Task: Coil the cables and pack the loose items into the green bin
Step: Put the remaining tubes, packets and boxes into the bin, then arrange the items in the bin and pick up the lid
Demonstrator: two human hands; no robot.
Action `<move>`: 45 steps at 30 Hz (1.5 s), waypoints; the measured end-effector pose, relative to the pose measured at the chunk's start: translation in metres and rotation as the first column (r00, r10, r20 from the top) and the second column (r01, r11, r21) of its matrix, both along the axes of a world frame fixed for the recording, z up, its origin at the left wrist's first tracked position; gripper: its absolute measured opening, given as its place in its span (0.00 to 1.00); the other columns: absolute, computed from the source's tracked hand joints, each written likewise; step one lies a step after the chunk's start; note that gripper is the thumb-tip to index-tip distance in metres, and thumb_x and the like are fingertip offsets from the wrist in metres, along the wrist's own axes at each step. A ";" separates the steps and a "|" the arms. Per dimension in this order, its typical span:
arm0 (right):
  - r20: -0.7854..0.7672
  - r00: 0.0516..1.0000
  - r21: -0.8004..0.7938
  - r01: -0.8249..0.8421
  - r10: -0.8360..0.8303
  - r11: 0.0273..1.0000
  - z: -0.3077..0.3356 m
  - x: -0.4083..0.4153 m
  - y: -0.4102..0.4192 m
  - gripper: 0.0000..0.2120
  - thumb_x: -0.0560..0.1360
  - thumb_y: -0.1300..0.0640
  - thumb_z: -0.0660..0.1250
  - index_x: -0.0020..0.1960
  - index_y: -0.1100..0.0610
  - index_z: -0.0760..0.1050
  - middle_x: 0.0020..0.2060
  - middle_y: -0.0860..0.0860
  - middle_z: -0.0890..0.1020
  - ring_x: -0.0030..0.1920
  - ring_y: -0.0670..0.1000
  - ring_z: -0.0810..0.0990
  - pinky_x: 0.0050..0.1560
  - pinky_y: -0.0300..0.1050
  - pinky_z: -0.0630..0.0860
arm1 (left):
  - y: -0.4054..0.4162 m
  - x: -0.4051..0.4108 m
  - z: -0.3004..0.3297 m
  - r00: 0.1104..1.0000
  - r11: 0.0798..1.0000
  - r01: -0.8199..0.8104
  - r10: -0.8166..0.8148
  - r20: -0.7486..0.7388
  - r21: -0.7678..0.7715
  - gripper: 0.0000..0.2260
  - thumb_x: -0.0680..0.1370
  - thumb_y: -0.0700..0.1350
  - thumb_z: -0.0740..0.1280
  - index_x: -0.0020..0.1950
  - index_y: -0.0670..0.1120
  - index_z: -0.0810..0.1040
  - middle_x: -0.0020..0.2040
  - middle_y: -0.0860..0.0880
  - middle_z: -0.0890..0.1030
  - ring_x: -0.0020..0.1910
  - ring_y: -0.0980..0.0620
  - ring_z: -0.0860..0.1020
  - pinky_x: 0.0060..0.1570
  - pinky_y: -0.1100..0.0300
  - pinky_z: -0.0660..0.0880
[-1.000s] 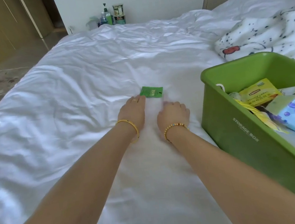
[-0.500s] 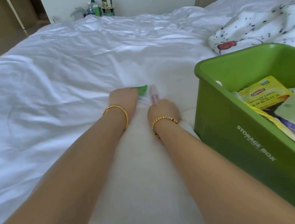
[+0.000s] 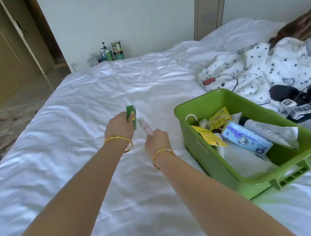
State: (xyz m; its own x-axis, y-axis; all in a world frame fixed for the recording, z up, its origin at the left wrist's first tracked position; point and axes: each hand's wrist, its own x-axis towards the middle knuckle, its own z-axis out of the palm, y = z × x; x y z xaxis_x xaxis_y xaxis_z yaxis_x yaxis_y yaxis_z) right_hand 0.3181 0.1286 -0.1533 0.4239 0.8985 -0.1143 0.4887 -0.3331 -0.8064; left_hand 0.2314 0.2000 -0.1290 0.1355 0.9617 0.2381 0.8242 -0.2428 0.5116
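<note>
My left hand (image 3: 119,126) grips a small green tea packet (image 3: 132,117), lifted above the white bed sheet. Just right of it, my right hand (image 3: 158,139) holds a slim pale pink tube (image 3: 145,127) that points up and away from me. The green bin (image 3: 208,146) stands on the bed to the right of both hands. Inside it lie yellow tea packets (image 3: 219,118), a blue tissue pack (image 3: 247,138), a white bottle with a black cap (image 3: 262,128) and other small items.
A spotted white blanket (image 3: 245,66) is bunched behind the bin. Dark devices with tag markers (image 3: 302,105) lie at the far right. Bottles (image 3: 111,52) stand on the floor past the bed's far edge. The bed's left edge drops to a tiled floor.
Both hands have lifted off the sheet: the left now holds the green packet it was reaching for, and the right has raised the pink tube. The view has pulled back.
</note>
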 end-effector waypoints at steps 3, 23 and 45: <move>-0.273 0.959 0.109 0.107 -0.074 0.988 0.051 -0.007 -0.033 0.16 0.80 0.57 0.53 0.57 0.67 0.72 0.57 0.63 0.76 0.46 0.58 0.75 0.41 0.42 0.65 | -0.032 0.001 0.059 0.987 0.994 -0.008 -0.010 0.158 0.111 0.12 0.80 0.44 0.56 0.53 0.36 0.71 0.51 0.35 0.79 0.49 0.37 0.80 0.49 0.44 0.77; 0.355 0.924 -0.034 0.165 -0.143 0.986 0.080 0.162 -0.186 0.16 0.75 0.65 0.55 0.60 0.57 0.73 0.56 0.56 0.76 0.57 0.57 0.75 0.61 0.53 0.72 | -0.193 0.132 0.035 0.830 0.919 0.307 -0.385 -0.403 -0.245 0.17 0.80 0.49 0.55 0.62 0.43 0.75 0.73 0.40 0.61 0.72 0.39 0.58 0.71 0.46 0.59; -0.288 0.685 0.109 0.718 -0.669 0.687 0.027 0.137 -0.187 0.43 0.72 0.66 0.64 0.75 0.61 0.37 0.75 0.61 0.53 0.74 0.62 0.55 0.74 0.55 0.56 | -0.181 0.124 0.020 0.989 0.905 0.147 -0.139 0.050 -0.400 0.39 0.78 0.43 0.60 0.75 0.46 0.32 0.77 0.38 0.43 0.74 0.38 0.57 0.71 0.45 0.59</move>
